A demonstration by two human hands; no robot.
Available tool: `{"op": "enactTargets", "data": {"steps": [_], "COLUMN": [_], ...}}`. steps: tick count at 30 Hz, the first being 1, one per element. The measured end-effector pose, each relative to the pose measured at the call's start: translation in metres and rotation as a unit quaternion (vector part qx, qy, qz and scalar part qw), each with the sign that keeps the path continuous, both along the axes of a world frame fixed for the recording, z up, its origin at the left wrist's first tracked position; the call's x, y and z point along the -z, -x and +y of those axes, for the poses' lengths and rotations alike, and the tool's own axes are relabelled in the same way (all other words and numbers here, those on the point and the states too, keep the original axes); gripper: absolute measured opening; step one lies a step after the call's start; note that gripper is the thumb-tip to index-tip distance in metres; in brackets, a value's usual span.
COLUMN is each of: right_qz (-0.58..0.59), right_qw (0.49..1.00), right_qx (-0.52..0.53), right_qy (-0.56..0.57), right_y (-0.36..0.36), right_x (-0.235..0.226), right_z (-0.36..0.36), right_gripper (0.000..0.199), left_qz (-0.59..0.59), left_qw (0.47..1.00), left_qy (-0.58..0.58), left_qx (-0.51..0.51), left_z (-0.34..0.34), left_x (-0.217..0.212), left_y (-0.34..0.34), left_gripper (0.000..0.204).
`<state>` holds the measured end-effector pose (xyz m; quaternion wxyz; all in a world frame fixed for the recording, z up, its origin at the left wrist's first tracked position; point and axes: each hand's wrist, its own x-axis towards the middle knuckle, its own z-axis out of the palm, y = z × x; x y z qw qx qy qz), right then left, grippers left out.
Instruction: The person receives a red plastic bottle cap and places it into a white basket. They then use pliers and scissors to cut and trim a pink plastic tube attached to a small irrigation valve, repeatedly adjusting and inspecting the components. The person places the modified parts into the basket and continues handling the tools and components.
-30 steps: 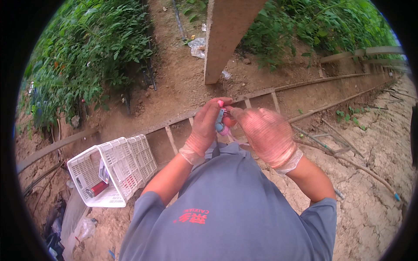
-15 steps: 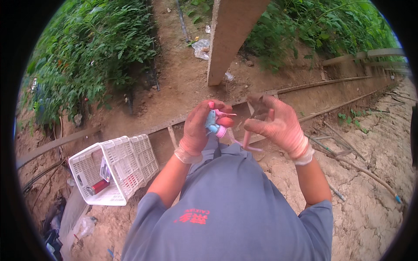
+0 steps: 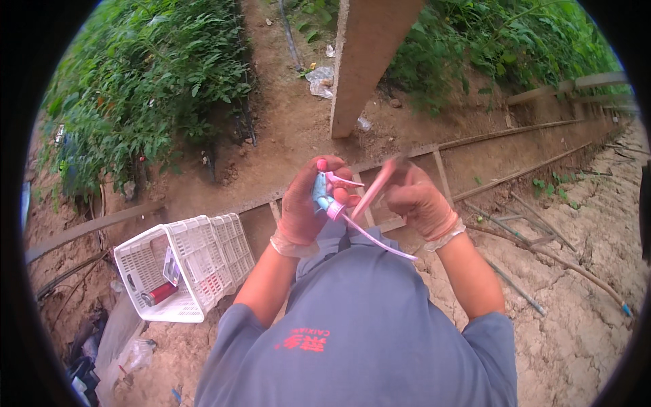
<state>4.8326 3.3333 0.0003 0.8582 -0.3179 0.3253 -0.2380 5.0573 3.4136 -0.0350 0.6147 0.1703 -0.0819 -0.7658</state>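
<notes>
Head view, as I log it: one blue-and-pink spray head (image 3: pixel 321 193), gripped in the left hand (image 3: pixel 300 211), pink tube (image 3: pixel 382 243) extending from its collar; one blurred pink strip (image 3: pixel 374 188) at the right hand (image 3: pixel 416 207), whose grip I can't make out; one white crate (image 3: pixel 186 252), left, red can (image 3: pixel 161 293) inside.

Red printed lettering (image 3: pixel 308 340), upside down in view, on a grey-blue shirt (image 3: pixel 380 339)
</notes>
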Motion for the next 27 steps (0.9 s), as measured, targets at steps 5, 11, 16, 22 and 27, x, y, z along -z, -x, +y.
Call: {"op": "enactTargets", "data": {"steps": [5, 11, 16, 22, 27], "right_qz": [-0.277, -0.080, 0.051, 0.201, 0.167], "right_qw": [0.939, 0.993, 0.974, 0.908, 0.816], "right_qx": [0.117, 0.026, -0.099, -0.207, -0.221], "right_qy": [-0.168, -0.084, 0.199, 0.303, 0.506], "right_y": [0.009, 0.003, 0.000, -0.031, -0.062], "right_x": [0.037, 0.037, 0.064, 0.006, 0.005], "right_z": [0.011, 0.034, 0.053, 0.071, 0.072], "right_gripper": [0.014, 0.047, 0.055, 0.026, 0.027], "left_qz": [-0.048, -0.175, -0.391, -0.599, -0.536], "left_qw": [0.996, 0.980, 0.914, 0.788, 0.825], "left_qy": [-0.073, -0.071, -0.073, -0.080, -0.073], "left_qx": [-0.031, -0.065, -0.085, -0.112, -0.165], "left_z": [0.006, 0.033, 0.061, 0.087, 0.103], "left_x": [-0.023, -0.020, -0.016, -0.014, -0.008], "left_y": [0.016, 0.028, 0.038, 0.035, 0.015], "left_gripper": [0.024, 0.040, 0.042, 0.058, 0.059]}}
